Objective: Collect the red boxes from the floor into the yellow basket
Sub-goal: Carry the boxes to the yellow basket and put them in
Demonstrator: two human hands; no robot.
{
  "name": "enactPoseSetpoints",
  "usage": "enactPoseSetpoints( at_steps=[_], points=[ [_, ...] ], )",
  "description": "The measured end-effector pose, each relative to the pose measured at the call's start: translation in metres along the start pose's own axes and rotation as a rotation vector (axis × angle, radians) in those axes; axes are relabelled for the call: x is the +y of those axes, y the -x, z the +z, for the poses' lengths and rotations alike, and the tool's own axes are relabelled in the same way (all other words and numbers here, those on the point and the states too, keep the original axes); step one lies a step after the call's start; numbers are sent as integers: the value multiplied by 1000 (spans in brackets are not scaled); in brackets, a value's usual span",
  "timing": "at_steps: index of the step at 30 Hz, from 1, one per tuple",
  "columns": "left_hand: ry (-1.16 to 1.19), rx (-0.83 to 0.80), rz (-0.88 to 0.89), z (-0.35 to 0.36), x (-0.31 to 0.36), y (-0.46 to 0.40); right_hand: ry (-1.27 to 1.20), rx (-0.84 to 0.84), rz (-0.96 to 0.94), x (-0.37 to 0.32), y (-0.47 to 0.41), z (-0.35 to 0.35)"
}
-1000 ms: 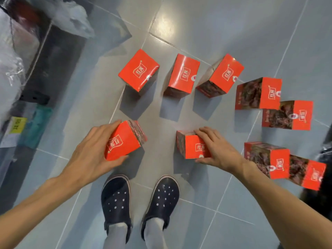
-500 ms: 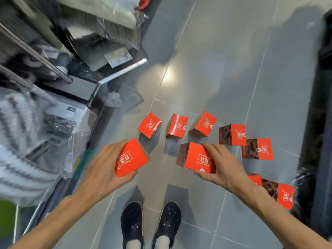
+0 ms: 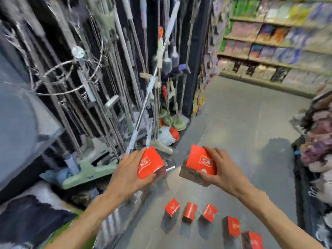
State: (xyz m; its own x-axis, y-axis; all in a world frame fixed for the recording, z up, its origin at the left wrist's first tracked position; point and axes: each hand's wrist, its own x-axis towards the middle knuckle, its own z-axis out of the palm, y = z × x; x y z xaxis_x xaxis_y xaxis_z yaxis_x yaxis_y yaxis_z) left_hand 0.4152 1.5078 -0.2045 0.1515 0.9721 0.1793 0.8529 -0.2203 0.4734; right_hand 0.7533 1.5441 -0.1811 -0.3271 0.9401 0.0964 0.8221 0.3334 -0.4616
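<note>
My left hand (image 3: 128,174) grips a red box (image 3: 150,163) lifted well above the floor. My right hand (image 3: 221,174) grips a second red box (image 3: 199,163) at the same height, a short gap between the two. Several more red boxes stand in a curved row on the grey tiled floor below, among them one (image 3: 172,207), another (image 3: 190,212) and a third (image 3: 209,212). No yellow basket shows in this blurred view.
A rack of mops and brooms (image 3: 158,90) stands close ahead on the left. Packed store shelves (image 3: 273,42) line the far right. A dark display (image 3: 316,150) with soft goods stands at the right edge. The grey floor (image 3: 242,123) runs ahead.
Both hands have risen from floor level with their boxes. The view has swung up from the floor to the aisle, so the row of boxes now lies low in the frame.
</note>
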Motion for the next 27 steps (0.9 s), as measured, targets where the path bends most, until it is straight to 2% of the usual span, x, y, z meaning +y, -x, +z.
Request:
enactPoseSetpoints(
  at_steps=[4,7,15,21,27],
  points=[
    [-60,147,-64,-84,35,33,-2,74,-173,-69,-16,-67],
    [-117,258,-183,-127,54,77,-4,38,-302,-116,-24,-89],
    [-326,518,-656,-196,95,251,-41,-149,-795,-268,-17,-55],
    [-450,662,-1023,-228,149,450,-92,-312,-1162,-422,80,-4],
    [-556,813,-1374,-235,250,652,-125,-453,-1531,-563,250,35]
  ],
)
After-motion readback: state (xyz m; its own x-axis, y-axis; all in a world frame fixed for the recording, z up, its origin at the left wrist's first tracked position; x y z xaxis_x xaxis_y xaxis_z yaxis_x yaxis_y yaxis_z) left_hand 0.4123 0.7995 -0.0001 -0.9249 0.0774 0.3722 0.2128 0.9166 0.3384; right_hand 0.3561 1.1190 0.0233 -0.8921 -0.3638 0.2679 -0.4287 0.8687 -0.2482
